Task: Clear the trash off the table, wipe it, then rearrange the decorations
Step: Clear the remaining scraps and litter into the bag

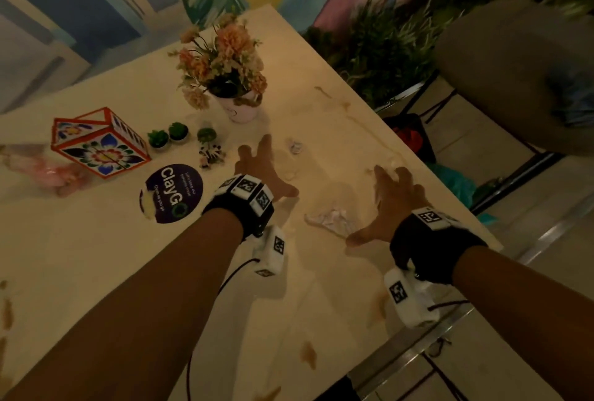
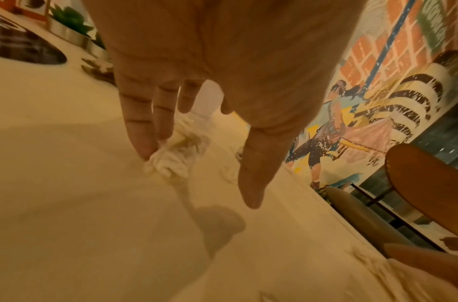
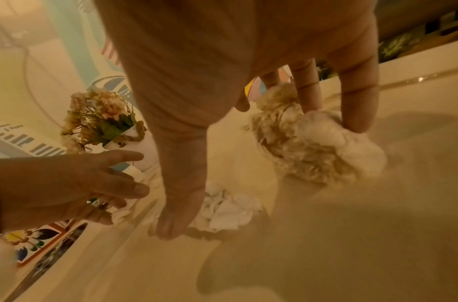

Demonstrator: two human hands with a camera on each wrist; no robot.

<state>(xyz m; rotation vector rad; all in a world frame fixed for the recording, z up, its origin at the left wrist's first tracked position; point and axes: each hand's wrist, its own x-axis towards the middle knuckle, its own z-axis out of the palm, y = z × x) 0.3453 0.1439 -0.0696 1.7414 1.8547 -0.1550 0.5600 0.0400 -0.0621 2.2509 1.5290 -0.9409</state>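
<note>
Head view: flower pot [image 1: 239,108] holds peach flowers [image 1: 221,57] on table [image 1: 96,256].

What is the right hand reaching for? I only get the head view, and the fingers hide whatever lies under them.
Observer: In the right wrist view, the right hand has straight fingertips resting on a fluffy crumpled tissue wad. They have not yet closed round it.
Visitor: And the left hand?
Observer: The left wrist view shows the left hand touching a small tissue wad with one fingertip. It grips nothing.
Visitor: Is that wad lifted?
Observer: No, it lies on the table.
</note>
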